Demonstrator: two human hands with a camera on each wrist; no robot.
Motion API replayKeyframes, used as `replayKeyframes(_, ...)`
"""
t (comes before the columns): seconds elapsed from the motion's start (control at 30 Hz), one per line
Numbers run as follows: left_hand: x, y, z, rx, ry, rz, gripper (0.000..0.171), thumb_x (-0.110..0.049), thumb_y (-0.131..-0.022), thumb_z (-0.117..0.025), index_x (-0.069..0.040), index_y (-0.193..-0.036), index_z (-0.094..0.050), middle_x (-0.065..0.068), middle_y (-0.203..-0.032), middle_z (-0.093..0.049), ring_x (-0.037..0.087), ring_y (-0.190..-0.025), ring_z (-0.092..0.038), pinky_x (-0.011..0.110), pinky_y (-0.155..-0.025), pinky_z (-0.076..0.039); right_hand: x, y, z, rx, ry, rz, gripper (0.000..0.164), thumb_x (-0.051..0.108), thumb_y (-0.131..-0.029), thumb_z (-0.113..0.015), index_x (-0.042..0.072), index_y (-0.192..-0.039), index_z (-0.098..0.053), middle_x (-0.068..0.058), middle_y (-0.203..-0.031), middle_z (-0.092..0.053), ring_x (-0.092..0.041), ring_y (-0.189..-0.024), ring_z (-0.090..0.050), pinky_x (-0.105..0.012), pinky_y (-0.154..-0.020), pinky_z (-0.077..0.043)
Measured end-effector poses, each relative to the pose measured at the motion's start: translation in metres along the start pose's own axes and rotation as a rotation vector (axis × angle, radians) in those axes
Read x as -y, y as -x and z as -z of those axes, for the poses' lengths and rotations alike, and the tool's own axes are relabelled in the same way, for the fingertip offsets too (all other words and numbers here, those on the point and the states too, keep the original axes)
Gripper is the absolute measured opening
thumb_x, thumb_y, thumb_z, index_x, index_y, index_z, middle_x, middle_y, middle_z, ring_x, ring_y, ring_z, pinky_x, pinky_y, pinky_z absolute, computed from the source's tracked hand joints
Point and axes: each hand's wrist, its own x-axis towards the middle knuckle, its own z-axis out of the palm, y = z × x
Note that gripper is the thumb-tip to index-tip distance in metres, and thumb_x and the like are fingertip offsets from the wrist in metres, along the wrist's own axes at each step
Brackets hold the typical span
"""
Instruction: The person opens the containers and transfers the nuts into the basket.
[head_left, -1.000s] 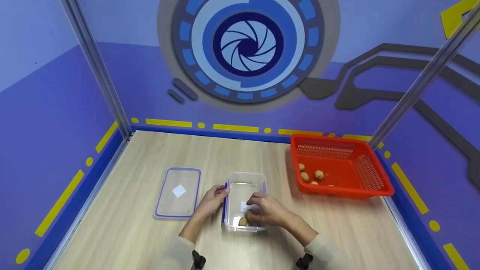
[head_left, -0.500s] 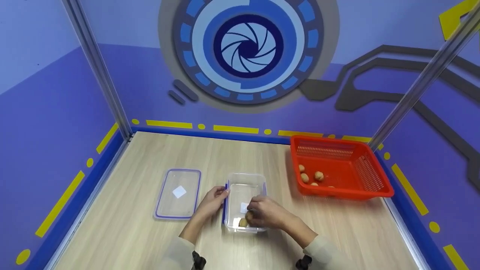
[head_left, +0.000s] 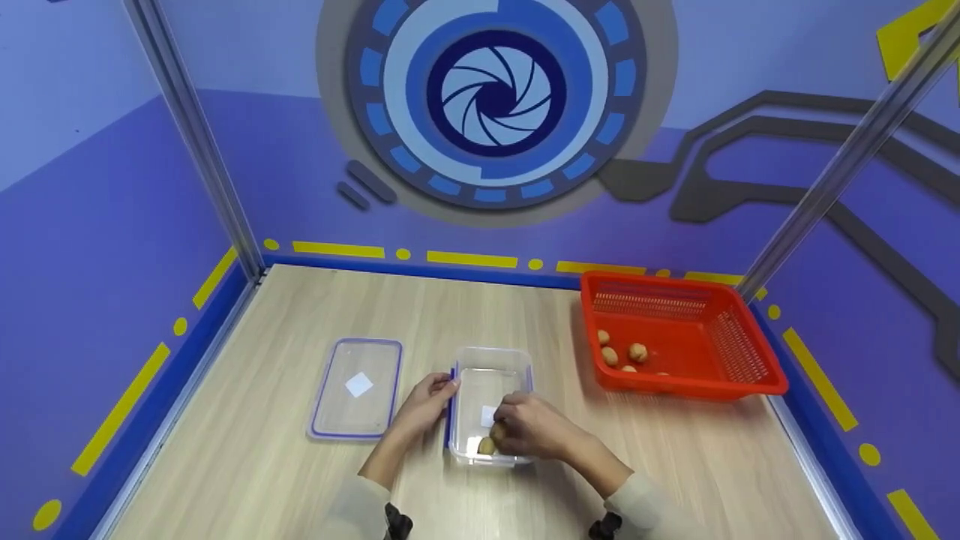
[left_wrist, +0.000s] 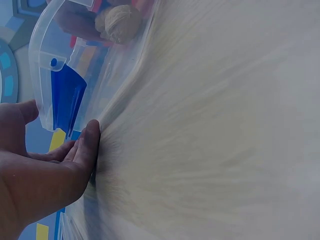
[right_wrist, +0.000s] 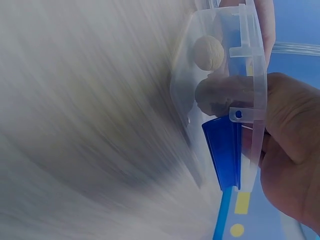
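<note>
A clear plastic food container (head_left: pixel 491 360) with blue side clips stands lidless on the table. Inside its near end my right hand (head_left: pixel 538 426) reaches down, thumb and fingers around a walnut (right_wrist: pixel 212 95) seen through the wall in the right wrist view. Beside that one lies another walnut (head_left: pixel 486 445) on the container floor. My left hand (head_left: pixel 424 403) rests against the container's left side. In the left wrist view its fairly straight fingers (left_wrist: pixel 89 142) touch the lower edge, with the thumb near the rim and a blue clip (left_wrist: pixel 67 97) hanging open.
The container's lid (head_left: pixel 356 412), clear with a blue-purple seal, lies flat to the left. A red plastic basket (head_left: pixel 720 330) stands at the back right, with several walnuts (head_left: pixel 637 352) along its left and near sides. Walls enclose the table's back and sides.
My right hand's raised fingers have come down and closed around the walnut in the container's near right corner. The left hand has stayed in place.
</note>
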Motion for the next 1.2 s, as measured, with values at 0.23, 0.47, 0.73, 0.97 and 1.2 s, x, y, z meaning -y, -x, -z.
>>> replayKeyframes(0.23, 0.000, -0.001, 0.000, -0.011, -0.042, 0.007, 0.057, -0.037, -0.100, -0.058, 0.005, -0.137, -0.047, 0.020, -0.129, -0.057, 0.028, -0.113, -0.059, 0.038, -0.092, -0.053, 0.000, 0.001, 0.001, 0.019, -0.012, -0.029, 0.024, 0.021, -0.072, -0.085, 0.010, -0.089, -0.073, 0.002, -0.081, -0.065, -0.010, -0.072, -0.054, -0.025, -0.062, -0.049)
replayKeyframes(0.47, 0.001, 0.000, 0.000, -0.021, -0.080, -0.006, 0.058, -0.037, -0.100, -0.058, 0.006, -0.137, -0.047, 0.022, -0.130, -0.057, 0.029, -0.113, -0.059, 0.040, -0.092, -0.053, 0.002, 0.002, 0.002, -0.023, -0.029, -0.048, 0.027, 0.023, -0.073, -0.086, 0.009, -0.092, -0.073, 0.001, -0.085, -0.064, -0.011, -0.076, -0.055, -0.026, -0.066, -0.050)
replayKeyframes(0.73, 0.000, 0.000, -0.001, -0.018, -0.074, -0.029, 0.055, -0.033, -0.101, -0.057, 0.009, -0.135, -0.047, 0.022, -0.126, -0.058, 0.030, -0.112, -0.059, 0.042, -0.092, -0.053, 0.002, -0.001, 0.013, -0.025, -0.180, -0.140, 0.026, 0.021, -0.080, -0.083, 0.009, -0.099, -0.070, 0.000, -0.094, -0.064, -0.018, -0.087, -0.062, -0.028, -0.077, -0.053)
replayKeyframes(0.97, 0.002, -0.002, -0.001, -0.019, -0.071, -0.009, 0.056, -0.035, -0.100, -0.059, 0.007, -0.136, -0.047, 0.021, -0.126, -0.058, 0.028, -0.112, -0.059, 0.040, -0.093, -0.053, -0.006, -0.002, 0.040, -0.036, -0.301, -0.302, 0.027, 0.016, -0.083, -0.080, 0.013, -0.108, -0.068, 0.003, -0.103, -0.063, -0.014, -0.098, -0.063, -0.036, -0.087, -0.055)
replayKeyframes(1.2, -0.004, 0.002, 0.000, -0.008, -0.074, -0.016, 0.056, -0.032, -0.101, -0.057, 0.009, -0.137, -0.045, 0.024, -0.128, -0.057, 0.030, -0.112, -0.060, 0.040, -0.091, -0.054, -0.028, 0.000, 0.067, -0.162, -0.345, -0.376, 0.030, 0.016, -0.084, -0.081, 0.014, -0.110, -0.067, 0.006, -0.104, -0.066, -0.014, -0.095, -0.063, -0.038, -0.085, -0.055)
